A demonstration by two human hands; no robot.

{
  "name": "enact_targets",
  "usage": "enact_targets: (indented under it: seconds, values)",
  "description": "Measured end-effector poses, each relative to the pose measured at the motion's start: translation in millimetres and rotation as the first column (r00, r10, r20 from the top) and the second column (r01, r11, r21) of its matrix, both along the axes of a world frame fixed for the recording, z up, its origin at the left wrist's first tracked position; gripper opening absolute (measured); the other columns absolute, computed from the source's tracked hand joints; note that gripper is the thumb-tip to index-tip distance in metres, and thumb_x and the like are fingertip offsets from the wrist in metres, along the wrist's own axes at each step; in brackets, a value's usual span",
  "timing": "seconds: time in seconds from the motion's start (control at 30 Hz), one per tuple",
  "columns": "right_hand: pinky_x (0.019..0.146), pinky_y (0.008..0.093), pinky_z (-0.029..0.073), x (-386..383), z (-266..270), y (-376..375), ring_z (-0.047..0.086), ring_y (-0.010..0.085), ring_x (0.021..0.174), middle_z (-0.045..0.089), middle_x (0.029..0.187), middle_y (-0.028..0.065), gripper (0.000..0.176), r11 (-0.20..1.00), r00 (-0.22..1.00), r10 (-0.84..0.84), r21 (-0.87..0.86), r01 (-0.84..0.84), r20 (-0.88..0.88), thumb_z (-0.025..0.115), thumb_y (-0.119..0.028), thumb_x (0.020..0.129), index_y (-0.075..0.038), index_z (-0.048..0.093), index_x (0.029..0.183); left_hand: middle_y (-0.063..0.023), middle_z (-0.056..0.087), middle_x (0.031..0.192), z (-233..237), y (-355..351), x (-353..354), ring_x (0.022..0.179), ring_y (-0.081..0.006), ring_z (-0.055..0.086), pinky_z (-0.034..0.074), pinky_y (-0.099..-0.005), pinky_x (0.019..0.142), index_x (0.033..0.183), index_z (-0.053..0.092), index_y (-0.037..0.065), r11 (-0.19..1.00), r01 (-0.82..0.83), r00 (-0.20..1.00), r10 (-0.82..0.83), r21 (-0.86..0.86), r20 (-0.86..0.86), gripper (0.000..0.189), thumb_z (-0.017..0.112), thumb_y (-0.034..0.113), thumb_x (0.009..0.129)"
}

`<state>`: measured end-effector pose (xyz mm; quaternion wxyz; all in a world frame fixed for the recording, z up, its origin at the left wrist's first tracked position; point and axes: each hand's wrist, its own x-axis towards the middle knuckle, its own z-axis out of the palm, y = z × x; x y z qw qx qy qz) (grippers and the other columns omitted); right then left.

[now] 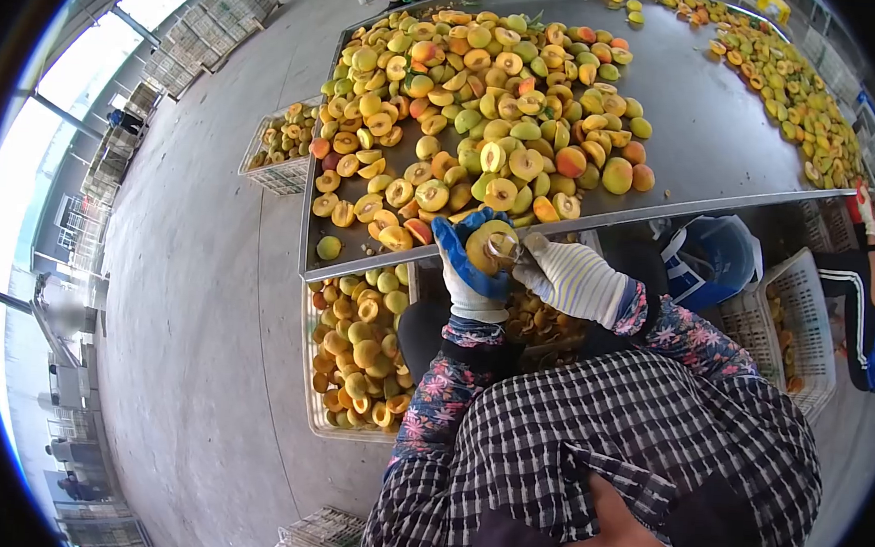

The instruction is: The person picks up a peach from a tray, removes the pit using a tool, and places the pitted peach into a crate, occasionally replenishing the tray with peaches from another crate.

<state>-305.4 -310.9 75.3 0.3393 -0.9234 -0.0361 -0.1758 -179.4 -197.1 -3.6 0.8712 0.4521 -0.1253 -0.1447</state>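
My left hand (471, 268), in a blue and white glove, is closed round a halved peach (489, 247) at the near edge of the metal table (684, 178). My right hand (573, 277), in a striped white glove, is closed on a small metal tool (502, 245) that touches the peach's cut face. The glove hides the tool's handle. Just beyond my hands lies a large pile of whole and halved peaches (488, 96) on the table.
A crate of peach halves (311, 406) stands below the table at the left, another crate (281, 176) beyond it. At the right are a blue bucket (716, 260), a white crate (817, 327) and a person's gloved hand (862, 211). More halves (798, 110) lie at the far right.
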Motion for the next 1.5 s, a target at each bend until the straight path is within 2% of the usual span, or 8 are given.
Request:
enact_targets:
  seconds: [0.53,0.67,0.73,0.83,1.0,1.07,1.13,1.5]
  values:
    - [0.075,0.0387,0.051,-3.1,-47.7,6.7,0.064,0.0332,0.084,0.066,0.091,0.018,0.03,0.976,0.887,0.133,0.212,-0.041,-0.442,0.043,-0.026,0.104,0.001,0.054,0.112,-0.0177,0.068,0.088,47.5,23.5,-3.3,0.079,-0.0299,0.068,0.057,-0.0378,0.078,0.098,0.064,-0.007,0.945,0.32,0.892,-0.278,0.063,-0.356,0.073,0.042,0.063,0.097]
    - [0.08,0.0336,0.05,5.2,-66.1,13.8,0.062,0.0234,0.094,0.064,0.105,0.0125,0.032,0.36,0.875,0.28,0.888,0.284,-0.394,0.043,-0.028,0.105,-0.001,0.055,0.117,-0.016,0.069,0.09,49.0,21.5,-5.4,0.081,-0.0269,0.067,0.056,-0.0361,0.08,0.1,0.065,-0.005,0.954,0.29,0.888,-0.297,-0.076,-0.351,0.078,0.039,0.069,0.095]
    - [0.084,0.0311,0.05,-2.4,-37.5,13.1,0.06,0.0196,0.101,0.063,0.113,0.0105,0.033,0.932,0.964,0.091,0.363,0.006,-0.25,0.044,-0.028,0.105,-0.002,0.054,0.121,-0.0181,0.068,0.09,57.1,8.1,-21.8,0.083,-0.0305,0.066,0.055,-0.0397,0.082,0.098,0.065,-0.004,0.986,0.048,0.939,-0.1,-0.161,-0.33,0.079,0.042,0.072,0.092]
    - [0.093,0.0298,0.048,12.5,-86.5,10.1,0.057,0.0201,0.107,0.059,0.122,0.0114,0.036,-0.119,0.839,0.544,0.992,0.045,0.027,0.041,-0.028,0.106,-0.002,0.053,0.127,-0.0169,0.067,0.095,38.7,10.7,-18.4,0.087,-0.0306,0.066,0.055,-0.0396,0.084,0.106,0.062,-0.004,0.969,0.151,0.924,-0.208,-0.194,-0.321,0.074,0.042,0.067,0.095]
    - [0.095,0.0311,0.048,3.0,-35.3,-1.7,0.055,0.0211,0.115,0.057,0.127,0.0128,0.038,0.867,0.689,0.356,0.498,0.008,-0.631,0.04,-0.026,0.107,-0.002,0.05,0.134,-0.0195,0.067,0.087,27.4,21.0,-4.6,0.083,-0.0354,0.065,0.055,-0.0442,0.08,0.093,0.064,-0.005,0.931,0.363,0.878,-0.326,0.045,-0.351,0.071,0.044,0.063,0.096]
    - [0.083,0.032,0.05,3.4,-70.9,14.7,0.06,0.0225,0.099,0.064,0.106,0.0101,0.036,0.339,0.905,0.396,0.941,0.013,-0.155,0.045,-0.029,0.105,-0.005,0.051,0.131,-0.019,0.067,0.085,27.1,18.4,-2.0,0.08,-0.0364,0.065,0.055,-0.0466,0.078,0.09,0.065,-0.005,0.927,0.372,0.856,-0.36,-0.041,-0.37,0.071,0.044,0.063,0.096]
    - [0.071,0.0301,0.051,-6.1,-64.5,23.7,0.063,0.0195,0.082,0.065,0.09,0.0056,0.035,0.766,0.968,0.229,0.633,-0.116,-0.1,0.048,-0.031,0.104,-0.006,0.052,0.127,-0.0188,0.066,0.084,28.9,18.8,-5.0,0.079,-0.0361,0.064,0.055,-0.0475,0.077,0.089,0.065,-0.004,0.924,0.371,0.839,-0.375,-0.09,-0.394,0.071,0.044,0.063,0.096]
    - [0.064,0.0384,0.05,-2.7,-100.2,21.6,0.062,0.0313,0.066,0.065,0.076,0.0101,0.039,0.917,0.994,0.103,0.391,-0.076,-0.047,0.051,-0.04,0.101,-0.003,0.057,0.113,-0.0169,0.068,0.083,34.8,13.5,0.0,0.073,-0.0285,0.068,0.059,-0.0398,0.068,0.1,0.062,-0.007,0.898,0.439,0.824,-0.386,0.036,-0.415,0.057,0.049,0.049,0.1]
